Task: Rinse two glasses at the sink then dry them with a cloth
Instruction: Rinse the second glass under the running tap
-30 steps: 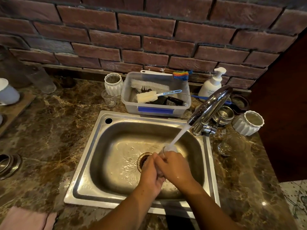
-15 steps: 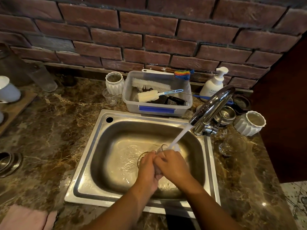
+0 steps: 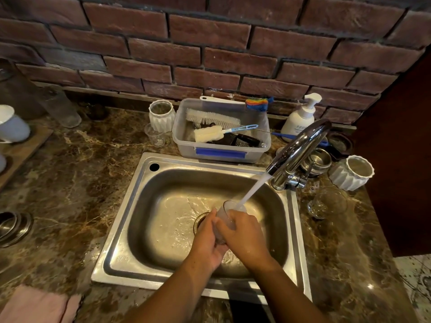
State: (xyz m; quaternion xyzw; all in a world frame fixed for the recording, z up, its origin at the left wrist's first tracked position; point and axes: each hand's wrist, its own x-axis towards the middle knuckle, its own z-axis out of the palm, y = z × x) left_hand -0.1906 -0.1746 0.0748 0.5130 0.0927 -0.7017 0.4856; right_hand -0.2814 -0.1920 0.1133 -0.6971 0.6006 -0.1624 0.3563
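Fingers point(image 3: 224, 226) wrap clear glass point(image 3: 225, 212) | steel sink point(image 3: 121, 229) (wet)

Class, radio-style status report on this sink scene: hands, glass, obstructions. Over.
Both hands, left hand and right hand, gripping glass under running faucet. Second glass waiting right of sink. Nothing obstructing.

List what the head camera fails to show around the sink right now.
- Glass body: wrapped by left hand and right hand; only the rim shows.
- Pink cloth: cut by the bottom-left edge.
- Soap bottle label: too small to read.
- Second glass on the counter: transparent, contents unclear.
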